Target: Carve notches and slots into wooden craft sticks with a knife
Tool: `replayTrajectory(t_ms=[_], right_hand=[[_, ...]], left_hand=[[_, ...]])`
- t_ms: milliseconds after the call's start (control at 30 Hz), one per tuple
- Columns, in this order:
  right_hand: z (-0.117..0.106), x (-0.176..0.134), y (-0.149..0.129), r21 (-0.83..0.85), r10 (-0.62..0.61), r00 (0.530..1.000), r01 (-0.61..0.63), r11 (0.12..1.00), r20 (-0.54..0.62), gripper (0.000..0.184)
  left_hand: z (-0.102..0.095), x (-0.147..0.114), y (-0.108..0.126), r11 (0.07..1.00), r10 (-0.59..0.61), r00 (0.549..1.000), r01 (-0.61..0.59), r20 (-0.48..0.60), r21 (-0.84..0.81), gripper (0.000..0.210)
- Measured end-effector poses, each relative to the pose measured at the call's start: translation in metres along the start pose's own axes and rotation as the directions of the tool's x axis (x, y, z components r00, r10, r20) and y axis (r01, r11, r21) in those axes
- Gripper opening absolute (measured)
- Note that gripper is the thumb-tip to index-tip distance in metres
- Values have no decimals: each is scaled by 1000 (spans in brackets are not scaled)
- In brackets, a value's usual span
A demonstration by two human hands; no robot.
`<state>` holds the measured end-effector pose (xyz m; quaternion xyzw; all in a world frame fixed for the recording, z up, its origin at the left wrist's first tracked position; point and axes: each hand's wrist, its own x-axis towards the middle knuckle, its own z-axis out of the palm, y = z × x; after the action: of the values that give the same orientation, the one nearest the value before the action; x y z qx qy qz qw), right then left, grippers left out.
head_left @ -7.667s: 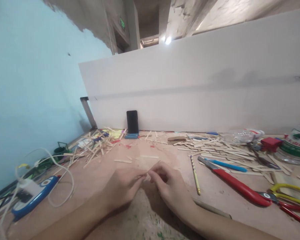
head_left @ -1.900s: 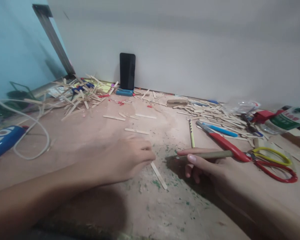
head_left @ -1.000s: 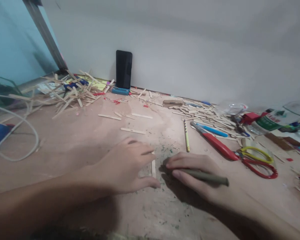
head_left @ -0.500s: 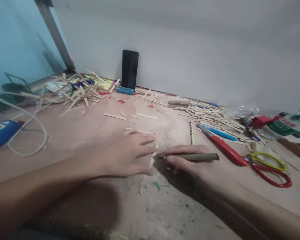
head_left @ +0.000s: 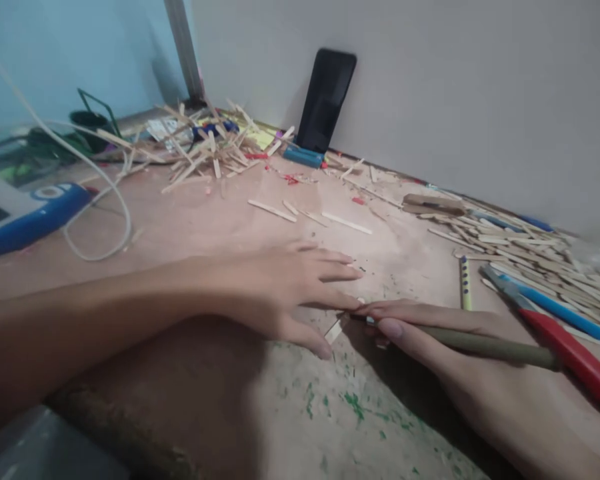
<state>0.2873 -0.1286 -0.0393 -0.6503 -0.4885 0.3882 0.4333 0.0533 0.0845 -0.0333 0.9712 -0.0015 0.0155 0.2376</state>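
My left hand lies over the pinkish tabletop with its fingers spread. Beneath its thumb and index finger is a narrow wooden craft stick, slanting and partly covered. In my right hand is a slim pen-like tool with an olive handle, gripped like a pencil. Its dark tip, behind a shiny collar, meets the stick close to the left index fingertip; whether it is a blade or a pen point I cannot tell.
Red-handled scissors, a blue stick-shaped item and a dotted yellow strip lie at right beside many craft sticks. A phone leans on the wall. More sticks heap back left, near a white cable.
My view has turned left and closer, so things sit further right. Both hands stay around the stick. The right hand's tool tip is now nearer the left index fingertip.
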Motion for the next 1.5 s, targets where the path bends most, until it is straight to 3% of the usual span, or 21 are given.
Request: replayTrajectory(t_ms=[167,367,533,933,1067,1333,1500], right_hand=[[-4,-7,-15,-125,-31,999,29,992,-17,16],[-1,-5,-19,-197,-99,995,95,976,-9,12],[0,-2,-23,-272,-143,990,140,952,9,11],[-4,-1,-20,-301,-274,961,274,913,42,11],[-6,-1,-25,-342,-229,969,248,906,96,14],[-6,-7,-28,-318,-191,980,200,927,58,13],[-2,-1,-9,-334,-280,960,272,903,24,11]], left_hand=[[3,4,-1,997,14,998,-19,-64,-73,61],[-4,8,3,999,-27,996,25,82,22,69],[-5,9,2,1000,-15,996,14,84,14,74],[-3,6,-2,1000,19,997,-20,71,13,72],[-2,8,-2,999,44,996,-44,80,4,72],[-4,8,1,1000,9,997,-10,81,12,72],[-5,10,6,998,-33,993,27,116,53,79]])
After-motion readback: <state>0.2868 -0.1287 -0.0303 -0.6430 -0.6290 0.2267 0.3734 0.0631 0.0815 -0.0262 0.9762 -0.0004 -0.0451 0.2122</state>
